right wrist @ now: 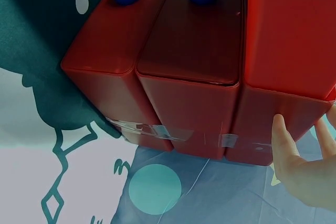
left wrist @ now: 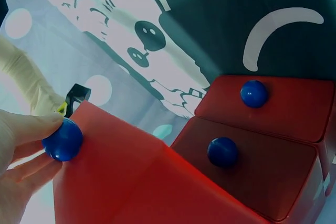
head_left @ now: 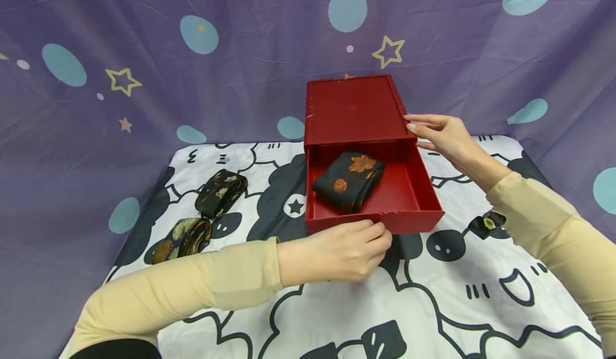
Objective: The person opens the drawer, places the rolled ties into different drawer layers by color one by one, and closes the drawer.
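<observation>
A red drawer unit [head_left: 356, 107] stands at the back of the table. Its top drawer [head_left: 399, 198] is pulled out toward the person. Inside, toward the left, lies a folded dark cloth [head_left: 348, 180] with orange flowers. My left hand [head_left: 337, 252] is at the drawer's front and pinches its round blue knob [left wrist: 64, 141] between thumb and fingers. The knob is hidden behind the hand in the head view. With fingers extended, my right hand [head_left: 447, 137] touches the unit's right side near the top; in the right wrist view a finger [right wrist: 283, 142] lies along that side wall.
Two lower drawers with blue knobs [left wrist: 222, 152] are closed. Left of the unit lie a folded black cloth [head_left: 221, 193] with pale flowers and a multicoloured folded cloth [head_left: 185, 237]. A purple curtain [head_left: 240, 81] hangs behind. A small black-and-yellow piece [head_left: 486, 223] is beside the right sleeve.
</observation>
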A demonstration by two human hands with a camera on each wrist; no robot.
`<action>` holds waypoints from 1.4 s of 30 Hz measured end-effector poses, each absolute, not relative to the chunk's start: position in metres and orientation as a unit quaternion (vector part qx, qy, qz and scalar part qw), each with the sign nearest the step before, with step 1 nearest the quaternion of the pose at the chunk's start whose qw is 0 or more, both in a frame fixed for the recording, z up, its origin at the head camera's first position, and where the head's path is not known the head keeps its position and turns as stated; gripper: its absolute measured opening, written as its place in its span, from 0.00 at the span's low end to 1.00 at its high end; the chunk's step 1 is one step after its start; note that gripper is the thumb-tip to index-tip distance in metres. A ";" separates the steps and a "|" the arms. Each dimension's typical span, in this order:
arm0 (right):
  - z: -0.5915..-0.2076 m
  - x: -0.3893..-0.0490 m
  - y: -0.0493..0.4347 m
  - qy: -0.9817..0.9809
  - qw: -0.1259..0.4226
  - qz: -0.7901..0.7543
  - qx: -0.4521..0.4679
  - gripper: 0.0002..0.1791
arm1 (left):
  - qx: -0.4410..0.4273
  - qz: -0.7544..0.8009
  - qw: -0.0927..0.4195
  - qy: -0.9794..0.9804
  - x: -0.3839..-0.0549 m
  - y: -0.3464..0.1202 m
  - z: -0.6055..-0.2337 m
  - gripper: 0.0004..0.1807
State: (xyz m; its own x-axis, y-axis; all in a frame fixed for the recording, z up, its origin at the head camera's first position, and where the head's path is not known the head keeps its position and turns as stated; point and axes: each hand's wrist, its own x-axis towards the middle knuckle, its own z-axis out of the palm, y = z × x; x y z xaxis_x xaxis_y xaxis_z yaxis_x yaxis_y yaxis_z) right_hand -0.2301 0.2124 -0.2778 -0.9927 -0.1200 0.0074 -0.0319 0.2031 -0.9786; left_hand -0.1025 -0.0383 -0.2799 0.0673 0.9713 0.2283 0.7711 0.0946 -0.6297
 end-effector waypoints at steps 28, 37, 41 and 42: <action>-0.277 -0.230 0.213 0.778 0.040 -0.626 -0.041 0.32 | -0.623 0.126 0.364 -0.681 -0.136 -0.045 -0.283 0.10; -0.277 -0.229 0.212 0.779 0.039 -0.624 -0.044 0.31 | -0.617 0.132 0.386 -0.673 -0.140 -0.046 -0.288 0.10; -0.277 -0.229 0.212 0.777 0.039 -0.626 -0.043 0.31 | -0.608 0.131 0.385 -0.682 -0.144 -0.047 -0.288 0.11; -0.276 -0.229 0.212 0.778 0.039 -0.626 -0.044 0.31 | -0.608 0.129 0.384 -0.683 -0.145 -0.048 -0.288 0.12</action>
State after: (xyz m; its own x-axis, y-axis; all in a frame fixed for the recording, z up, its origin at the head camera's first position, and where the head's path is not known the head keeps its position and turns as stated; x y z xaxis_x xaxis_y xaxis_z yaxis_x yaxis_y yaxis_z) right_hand -0.2286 0.2117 -0.2764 -0.9931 -0.1168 -0.0051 -0.0200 0.2127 -0.9769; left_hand -0.1448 -0.0475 -0.2880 0.0339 0.9291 0.3684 0.7315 0.2281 -0.6425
